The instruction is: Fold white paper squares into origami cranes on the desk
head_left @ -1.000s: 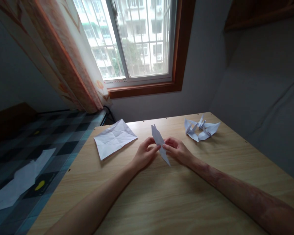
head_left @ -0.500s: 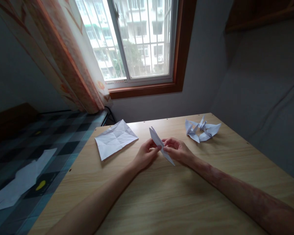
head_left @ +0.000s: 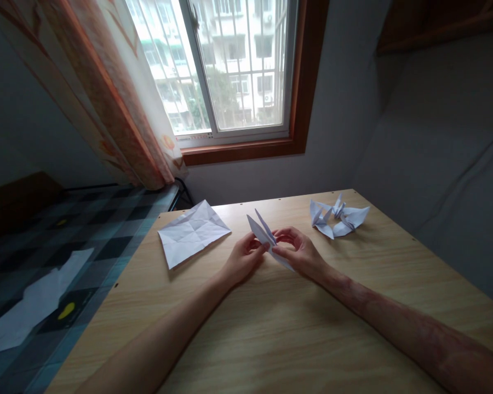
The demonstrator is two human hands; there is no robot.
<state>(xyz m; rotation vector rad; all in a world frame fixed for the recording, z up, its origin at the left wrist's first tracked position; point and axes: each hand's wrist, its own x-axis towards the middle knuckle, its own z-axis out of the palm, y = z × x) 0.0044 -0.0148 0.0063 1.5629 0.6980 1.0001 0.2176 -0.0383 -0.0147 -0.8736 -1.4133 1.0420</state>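
Observation:
Between my hands, above the wooden table [head_left: 238, 334], is a narrow piece of folded white paper [head_left: 259, 232]. Its two long points stand apart at the upper left, and its lower tip runs out beneath my right hand. My left hand [head_left: 248, 257] pinches the paper near its middle, thumb on the near face. From the other side, my right hand [head_left: 298, 249] grips it between thumb and curled fingers. Some fingertips are hidden behind the paper. A creased white sheet [head_left: 195, 232] lies flat to the left of my left hand.
Several folded paper cranes [head_left: 339, 217] sit clustered at the table's back right. Left of the table, a bed with a checked cover [head_left: 119, 219] carries loose white paper pieces [head_left: 36, 301]. A window [head_left: 246, 71] and a curtain [head_left: 107, 93] are beyond.
The two upper points of the folded paper have spread further apart. My right hand has shifted slightly and now covers more of the lower part.

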